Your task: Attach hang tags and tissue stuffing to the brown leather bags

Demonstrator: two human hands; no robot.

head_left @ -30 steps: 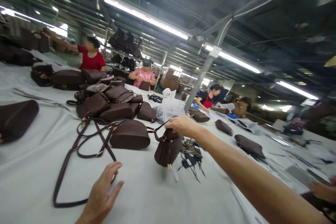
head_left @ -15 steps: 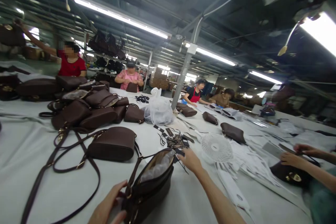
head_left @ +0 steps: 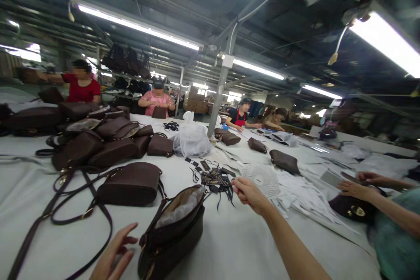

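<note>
Before me stands a dark brown handbag [head_left: 175, 236], its top unzipped, with clear plastic padding [head_left: 180, 213] showing inside. Just left of it is my left hand [head_left: 115, 249], fingers apart and holding nothing; it looks separate from the bag. My right hand [head_left: 248, 192] is closed in a pinch beside a heap of black hang tags [head_left: 216, 180] with strings. Whatever its fingertips may hold is too small to make out. Another brown bag [head_left: 129, 183] lies behind on the left, its long strap [head_left: 106, 245] looping across the white table cover [head_left: 236, 253].
Many brown bags [head_left: 113, 153] are piled at left. A white plastic bag [head_left: 192, 138] sits mid-table by a metal post [head_left: 219, 92]. Right of my hand lie a white fan [head_left: 260, 179] and white strips [head_left: 303, 197]. A co-worker's hands [head_left: 357, 190] handle a dark bag at right.
My left hand has come off the handbag and opened. My right hand has moved from the bag's end to the right side of the tags. The view has shifted slightly right.
</note>
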